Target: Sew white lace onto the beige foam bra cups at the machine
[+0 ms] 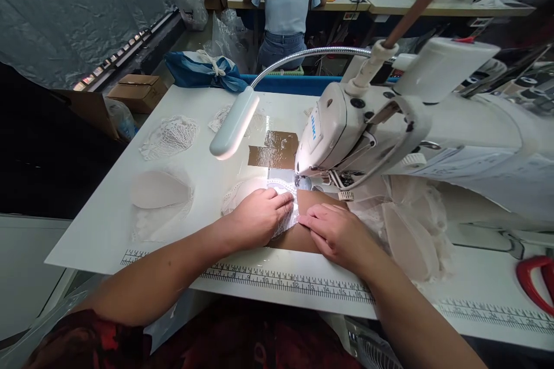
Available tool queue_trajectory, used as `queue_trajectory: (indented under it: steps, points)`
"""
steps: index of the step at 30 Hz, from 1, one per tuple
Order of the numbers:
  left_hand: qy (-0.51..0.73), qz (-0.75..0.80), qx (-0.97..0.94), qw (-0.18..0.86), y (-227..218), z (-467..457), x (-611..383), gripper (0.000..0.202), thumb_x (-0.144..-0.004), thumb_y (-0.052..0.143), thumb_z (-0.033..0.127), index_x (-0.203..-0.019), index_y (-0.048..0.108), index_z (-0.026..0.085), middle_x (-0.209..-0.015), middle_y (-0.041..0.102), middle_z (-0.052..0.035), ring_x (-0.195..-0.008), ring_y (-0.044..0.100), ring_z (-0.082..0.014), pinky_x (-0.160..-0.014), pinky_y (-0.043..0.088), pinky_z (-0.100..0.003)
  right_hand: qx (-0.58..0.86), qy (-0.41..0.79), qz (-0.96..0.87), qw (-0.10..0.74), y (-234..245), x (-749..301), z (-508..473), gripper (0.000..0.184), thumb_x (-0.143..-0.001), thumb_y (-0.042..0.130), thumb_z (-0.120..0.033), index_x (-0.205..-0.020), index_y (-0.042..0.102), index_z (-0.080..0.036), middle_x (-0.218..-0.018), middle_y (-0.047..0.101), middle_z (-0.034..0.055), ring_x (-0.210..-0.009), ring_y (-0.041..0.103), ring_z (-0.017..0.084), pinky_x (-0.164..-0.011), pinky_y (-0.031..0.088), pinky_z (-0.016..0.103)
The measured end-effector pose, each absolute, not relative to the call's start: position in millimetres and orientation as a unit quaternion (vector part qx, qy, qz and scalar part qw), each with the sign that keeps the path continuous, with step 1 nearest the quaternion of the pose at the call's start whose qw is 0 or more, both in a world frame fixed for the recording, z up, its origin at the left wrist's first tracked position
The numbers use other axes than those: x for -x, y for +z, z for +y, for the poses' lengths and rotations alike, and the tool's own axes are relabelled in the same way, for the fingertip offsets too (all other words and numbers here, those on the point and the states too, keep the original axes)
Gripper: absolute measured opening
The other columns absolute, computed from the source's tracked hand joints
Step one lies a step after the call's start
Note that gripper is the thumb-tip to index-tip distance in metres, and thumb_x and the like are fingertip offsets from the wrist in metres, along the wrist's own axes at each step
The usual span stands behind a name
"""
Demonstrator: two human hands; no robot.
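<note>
A white lace bra cup (286,220) lies under the lit needle area of a white sewing machine (325,124). Bent over the cup is my left hand (258,216), its fingers close together and gripping the lace just left of the presser foot. My right hand (331,229) has its fingers closed at the lace's right edge, over brown tape (298,240) stuck to the machine bed. The thumb of my right hand is mostly hidden. Beige cups with sheer lace (409,230) are heaped right of my right hand, partly under the machine arm.
A beige pad on lace (162,193) and lace pieces (170,137) lie at the left of the white table (99,225). A lamp (236,124) on a bendy neck hangs over it. Red-handled scissors (534,279) lie far right. A person (285,0) sits at the table behind.
</note>
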State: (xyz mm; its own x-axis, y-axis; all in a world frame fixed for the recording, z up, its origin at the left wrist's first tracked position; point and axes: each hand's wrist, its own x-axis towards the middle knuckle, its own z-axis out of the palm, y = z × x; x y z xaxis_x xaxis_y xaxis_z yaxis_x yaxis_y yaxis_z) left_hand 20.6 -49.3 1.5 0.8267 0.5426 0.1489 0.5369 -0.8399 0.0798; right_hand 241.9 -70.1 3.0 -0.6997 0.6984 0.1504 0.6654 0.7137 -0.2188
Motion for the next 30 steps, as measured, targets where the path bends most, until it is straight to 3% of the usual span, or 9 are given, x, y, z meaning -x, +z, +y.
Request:
queue_trajectory:
  steps: [12,17,24,30]
  points:
    - [0.033,0.263,-0.963,-0.038,5,-46,-20,0.037,-0.077,0.049,0.014,-0.111,0.061,0.008,-0.133,0.053,-0.0157,-0.081,0.056,-0.0217,-0.065,0.046,-0.034,0.373,0.069,-0.916,0.132,2,-242,-71,0.025,-0.087,0.046,-0.014,-0.093,0.07,-0.018,-0.076,0.063,0.0057,-0.075,0.053,0.017,-0.067,0.04,0.03]
    - [0.062,0.269,-0.961,-0.008,5,-45,-21,0.032,-0.078,0.048,0.013,-0.106,0.063,0.007,-0.128,0.057,-0.0171,-0.084,0.057,-0.0226,-0.07,0.048,-0.034,0.377,0.07,-0.914,0.133,6,-240,-71,0.024,-0.088,0.046,-0.014,-0.091,0.07,-0.018,-0.072,0.06,0.004,-0.069,0.049,0.016,-0.063,0.037,0.028]
    - [0.078,0.272,-0.958,0.038,9,-37,-17,0.04,-0.076,0.051,0.012,-0.116,0.061,0.01,-0.131,0.057,-0.0116,-0.088,0.055,-0.0227,-0.078,0.049,-0.034,0.385,0.053,-0.91,0.146,4,-238,-71,0.025,-0.089,0.045,-0.015,-0.092,0.07,-0.018,-0.073,0.062,0.0047,-0.07,0.049,0.017,-0.065,0.037,0.03]
    - [0.054,0.263,-0.962,0.048,8,-17,-17,0.043,-0.078,0.051,0.012,-0.12,0.06,0.01,-0.135,0.054,-0.013,-0.092,0.057,-0.0232,-0.081,0.047,-0.037,0.422,0.042,-0.895,0.138,-1,-235,-67,0.027,-0.089,0.043,-0.013,-0.096,0.069,-0.017,-0.076,0.063,0.0053,-0.073,0.051,0.018,-0.068,0.036,0.03]
